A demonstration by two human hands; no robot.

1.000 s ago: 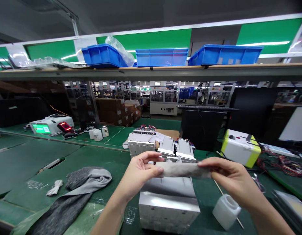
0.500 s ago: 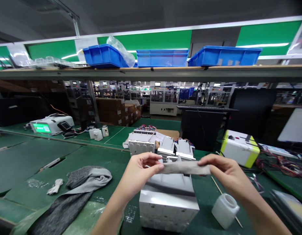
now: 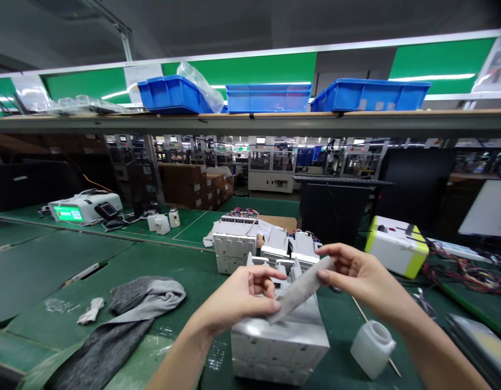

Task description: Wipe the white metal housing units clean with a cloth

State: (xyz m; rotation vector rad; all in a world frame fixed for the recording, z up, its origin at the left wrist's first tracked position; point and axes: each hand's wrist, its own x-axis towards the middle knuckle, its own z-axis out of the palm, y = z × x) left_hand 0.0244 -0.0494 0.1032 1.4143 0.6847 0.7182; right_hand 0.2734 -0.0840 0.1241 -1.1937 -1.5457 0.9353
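A flat whitish-grey strip (image 3: 301,291) is stretched between my two hands, slanting up to the right. My left hand (image 3: 244,292) pinches its lower left end between thumb and fingers. At the upper right end, my right hand (image 3: 347,268) pinches it the same way. Beneath the strip stands a silver-white metal box (image 3: 279,346) with upright grey tabs on its top; the strip and my hands hide part of that top. I cannot tell whether the strip touches the box.
Right of the box, an open white plastic bottle (image 3: 372,349) stands near a thin wooden stick (image 3: 359,309). A grey cloth (image 3: 124,330) lies left. Behind are similar metal units (image 3: 234,244) and a white-and-yellow case (image 3: 396,246). Blue bins (image 3: 268,98) sit on the overhead shelf.
The strip has gone from nearly level to slanted. My left hand has moved down and slightly right with its end, while my right hand has shifted left and a little up.
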